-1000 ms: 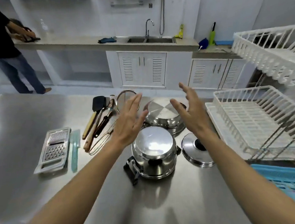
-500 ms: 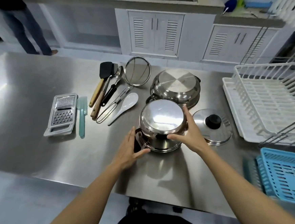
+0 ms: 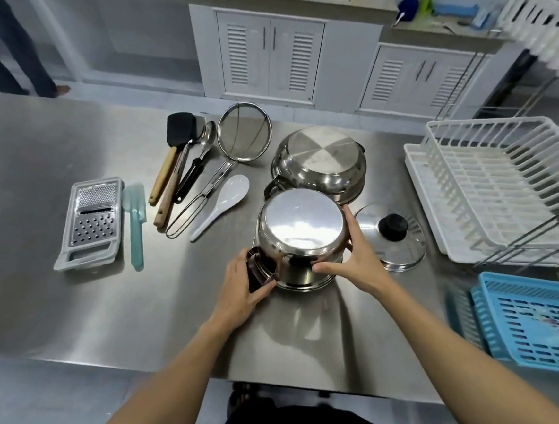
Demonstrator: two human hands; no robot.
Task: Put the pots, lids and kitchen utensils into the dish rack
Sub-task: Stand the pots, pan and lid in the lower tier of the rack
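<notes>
An upturned steel pot (image 3: 301,233) stands on the steel table (image 3: 49,156) in front of me. My left hand (image 3: 243,283) grips its black handle on the left side. My right hand (image 3: 355,259) holds the pot's right wall, thumb in front, fingers behind. Behind it lies a wider upturned steel pan (image 3: 319,162). A glass lid (image 3: 390,236) with a black knob lies just right of the pot. The white dish rack (image 3: 490,188) sits at the table's right end.
Left of the pots lie a white spoon (image 3: 221,206), a wire strainer (image 3: 242,141), a black spatula (image 3: 174,146), a ladle (image 3: 197,158), a teal spatula (image 3: 135,220) and a grater (image 3: 91,223). A blue basket (image 3: 534,322) sits near right. A person (image 3: 8,49) stands far left.
My view tilted down toward the table. Both hands came down from above the pot; the left closed on the handle and the right wrapped the pot's side.
</notes>
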